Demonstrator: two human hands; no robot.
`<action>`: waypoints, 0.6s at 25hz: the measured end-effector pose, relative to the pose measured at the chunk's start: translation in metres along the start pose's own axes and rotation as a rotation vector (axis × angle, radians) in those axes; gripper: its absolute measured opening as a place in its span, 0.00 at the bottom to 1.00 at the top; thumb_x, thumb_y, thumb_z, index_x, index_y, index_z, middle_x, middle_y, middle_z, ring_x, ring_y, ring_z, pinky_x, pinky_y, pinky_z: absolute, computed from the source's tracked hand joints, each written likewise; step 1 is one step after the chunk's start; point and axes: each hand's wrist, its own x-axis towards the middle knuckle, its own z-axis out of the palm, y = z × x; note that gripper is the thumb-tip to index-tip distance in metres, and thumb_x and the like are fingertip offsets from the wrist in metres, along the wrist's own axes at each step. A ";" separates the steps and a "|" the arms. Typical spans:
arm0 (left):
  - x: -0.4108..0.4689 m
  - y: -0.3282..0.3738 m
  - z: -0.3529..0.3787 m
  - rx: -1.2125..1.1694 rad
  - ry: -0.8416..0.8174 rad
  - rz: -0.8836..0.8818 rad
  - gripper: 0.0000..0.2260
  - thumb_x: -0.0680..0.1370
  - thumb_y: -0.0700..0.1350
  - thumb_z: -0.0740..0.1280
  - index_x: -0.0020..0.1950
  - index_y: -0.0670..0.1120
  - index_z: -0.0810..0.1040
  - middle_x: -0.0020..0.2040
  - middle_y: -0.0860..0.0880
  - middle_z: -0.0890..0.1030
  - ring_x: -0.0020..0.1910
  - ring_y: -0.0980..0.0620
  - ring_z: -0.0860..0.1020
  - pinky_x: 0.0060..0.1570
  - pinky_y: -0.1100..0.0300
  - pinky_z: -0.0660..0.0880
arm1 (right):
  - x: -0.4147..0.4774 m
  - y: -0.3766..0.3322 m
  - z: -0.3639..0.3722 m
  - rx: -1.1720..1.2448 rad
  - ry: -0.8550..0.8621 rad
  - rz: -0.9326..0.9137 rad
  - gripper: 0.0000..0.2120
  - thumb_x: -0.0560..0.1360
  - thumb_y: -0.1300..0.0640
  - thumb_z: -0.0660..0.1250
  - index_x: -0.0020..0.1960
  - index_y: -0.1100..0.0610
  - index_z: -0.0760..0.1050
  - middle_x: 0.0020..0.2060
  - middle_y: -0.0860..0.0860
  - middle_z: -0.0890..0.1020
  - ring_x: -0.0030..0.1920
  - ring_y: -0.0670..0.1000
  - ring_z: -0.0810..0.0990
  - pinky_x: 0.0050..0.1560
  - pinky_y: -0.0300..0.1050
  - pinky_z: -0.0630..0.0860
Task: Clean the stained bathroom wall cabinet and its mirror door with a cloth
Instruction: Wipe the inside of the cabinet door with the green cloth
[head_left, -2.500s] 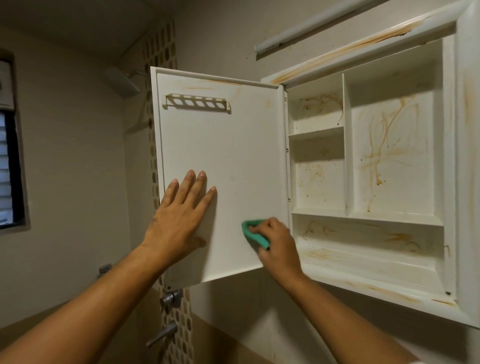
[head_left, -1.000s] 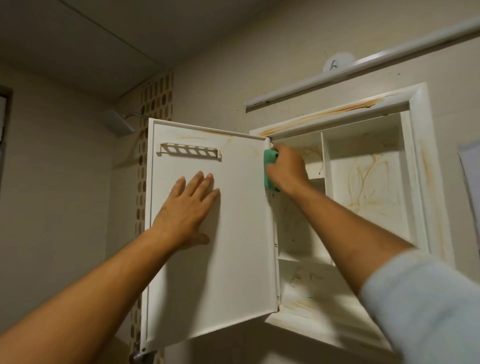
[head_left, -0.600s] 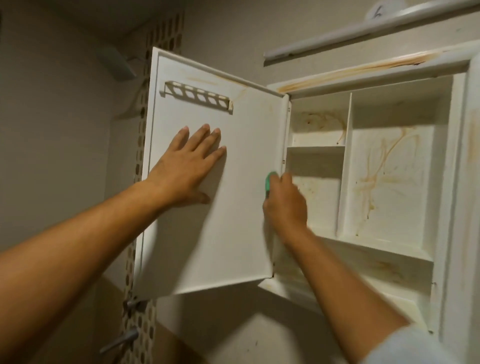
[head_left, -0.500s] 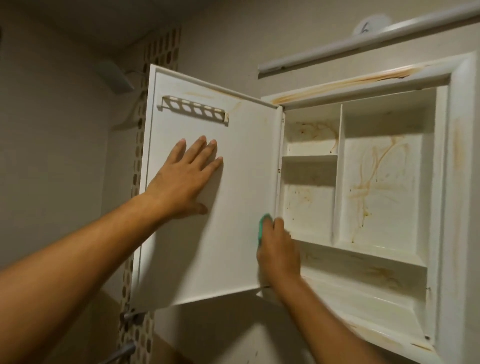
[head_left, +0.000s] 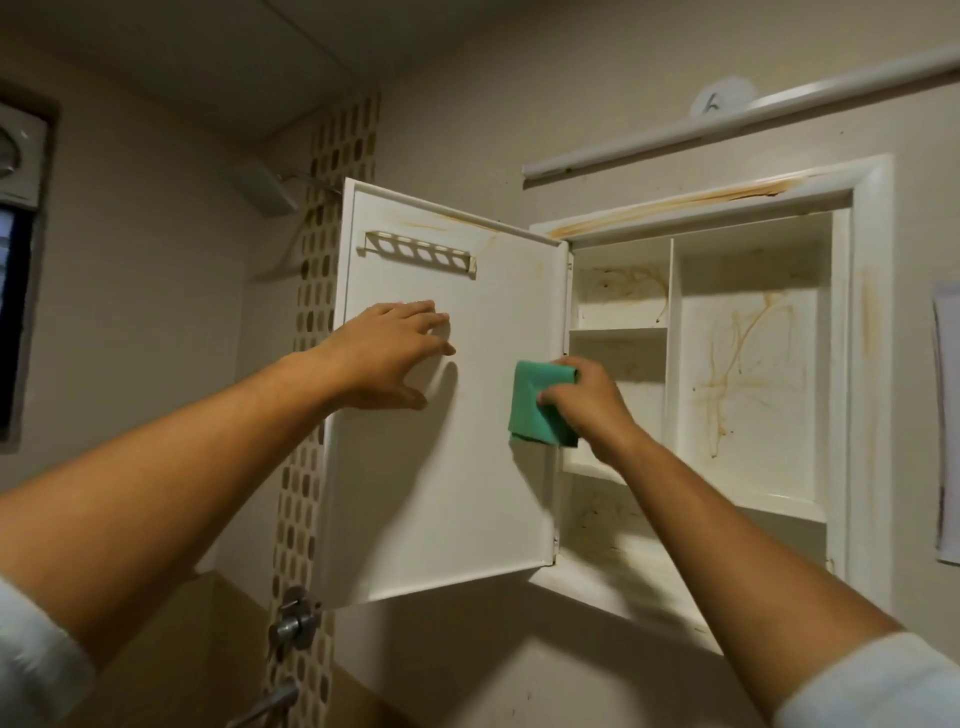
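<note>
Cabinet door, hinged and swung open leftward from the wall cabinet, is judged a thin, stiff, light panel liable to swing; brace it flat near mid-height. Left hand lies against it, fingers extended. Right hand pinches the soft, folded green cloth near the hinge edge. Orange-brown streaks mark the door's top and the cabinet interior.

On the far wall, to the right: white wall cabinet, open, divided into shelved compartments, streaked with orange-brown stains on back panels, shelves and top frame. Swung out to the left on hinges at its right edge: mirror door, plain white inner face showing, slotted rack near the top, faint stains along the upper edge. Folded flat against that face, near the hinge side at mid-height: green cloth.
</note>
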 end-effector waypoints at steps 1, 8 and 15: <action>-0.002 -0.003 -0.008 -0.022 -0.003 0.016 0.32 0.75 0.60 0.72 0.78 0.55 0.68 0.82 0.49 0.61 0.81 0.47 0.57 0.77 0.47 0.59 | 0.009 -0.020 -0.001 0.035 0.031 -0.022 0.17 0.74 0.68 0.66 0.60 0.54 0.76 0.51 0.53 0.80 0.49 0.53 0.80 0.39 0.49 0.82; -0.021 -0.049 -0.065 -0.013 0.355 -0.026 0.17 0.77 0.55 0.71 0.65 0.54 0.79 0.67 0.52 0.78 0.66 0.49 0.75 0.54 0.51 0.77 | 0.067 -0.083 -0.008 -0.025 0.543 -0.201 0.15 0.77 0.65 0.64 0.59 0.52 0.79 0.50 0.50 0.80 0.46 0.52 0.80 0.44 0.45 0.76; -0.004 -0.125 -0.063 -0.474 0.378 -0.161 0.30 0.80 0.58 0.68 0.79 0.49 0.66 0.76 0.48 0.70 0.74 0.48 0.69 0.71 0.46 0.70 | 0.082 -0.072 0.064 -0.439 0.567 -0.364 0.27 0.79 0.64 0.63 0.76 0.52 0.69 0.65 0.54 0.74 0.62 0.58 0.74 0.59 0.56 0.78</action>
